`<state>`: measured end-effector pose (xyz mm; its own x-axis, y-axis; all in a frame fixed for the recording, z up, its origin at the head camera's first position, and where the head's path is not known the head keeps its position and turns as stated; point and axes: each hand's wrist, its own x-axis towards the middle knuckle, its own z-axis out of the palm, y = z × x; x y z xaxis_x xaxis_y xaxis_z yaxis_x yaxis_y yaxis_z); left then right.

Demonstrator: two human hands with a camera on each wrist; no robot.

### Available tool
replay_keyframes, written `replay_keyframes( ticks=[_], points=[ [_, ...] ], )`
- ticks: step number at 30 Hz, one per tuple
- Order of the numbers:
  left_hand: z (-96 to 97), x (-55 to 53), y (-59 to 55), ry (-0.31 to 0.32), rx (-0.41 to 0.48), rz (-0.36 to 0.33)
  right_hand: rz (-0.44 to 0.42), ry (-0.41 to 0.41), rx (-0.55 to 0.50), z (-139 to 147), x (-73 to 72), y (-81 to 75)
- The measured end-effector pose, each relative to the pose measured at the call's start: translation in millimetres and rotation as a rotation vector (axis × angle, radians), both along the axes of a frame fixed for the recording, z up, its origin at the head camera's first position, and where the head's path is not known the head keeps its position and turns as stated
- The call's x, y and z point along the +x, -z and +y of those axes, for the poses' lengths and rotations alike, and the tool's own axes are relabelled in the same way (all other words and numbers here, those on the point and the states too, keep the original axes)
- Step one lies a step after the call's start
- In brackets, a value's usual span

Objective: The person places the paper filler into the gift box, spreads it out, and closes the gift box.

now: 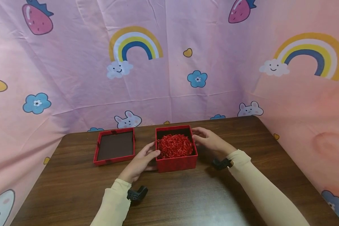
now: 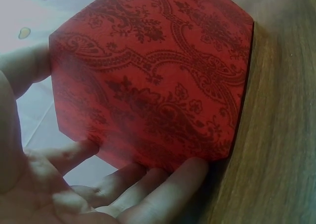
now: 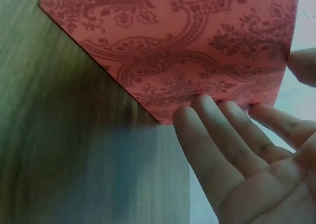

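Note:
A square red box [image 1: 176,164] with a dark floral pattern stands upright on the table, its top uncovered. Crinkled red paper shreds [image 1: 175,146] fill much of its inside. My left hand [image 1: 140,160] touches the box's left side, thumb at the upper edge and fingers spread along the side, fairly straight. On the opposite side my right hand [image 1: 210,140] rests its fingertips against the wall. In the right wrist view, the straight fingers [image 3: 217,140] meet the patterned side near its edge. The box's underside is hidden.
Left of the box lies its likely lid [image 1: 115,146], a shallow red tray shape with a dark inside facing up. A brown wooden table [image 1: 169,197] carries everything. Behind it and to the sides hangs a pink and lilac cloth [image 1: 169,81] with cartoon prints.

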<state>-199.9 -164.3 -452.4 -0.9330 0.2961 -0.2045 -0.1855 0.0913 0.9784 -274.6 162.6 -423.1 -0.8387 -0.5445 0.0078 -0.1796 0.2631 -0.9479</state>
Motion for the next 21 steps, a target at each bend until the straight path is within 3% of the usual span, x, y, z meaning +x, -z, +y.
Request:
replay_keyframes(
  ticks=[6,11,17,21],
  points=[
    [-3.3,-1.9,1.2,0.027,0.001,0.0,-0.104,0.02,-0.074,-0.6,7.2,8.3],
    [-15.1,-3.1,-3.5,0.016,-0.02,0.039,-0.127,0.022,-0.082,-3.3,12.0,13.0],
    [-47.8,-4.5,-31.5,-0.097,-0.09,0.211,-0.173,0.056,-0.118,-4.3,16.2,15.1],
    [-83.1,-3.4,-52.7,-0.174,-0.226,0.292,-0.208,0.045,-0.155,-4.2,17.5,17.1]
  ],
)
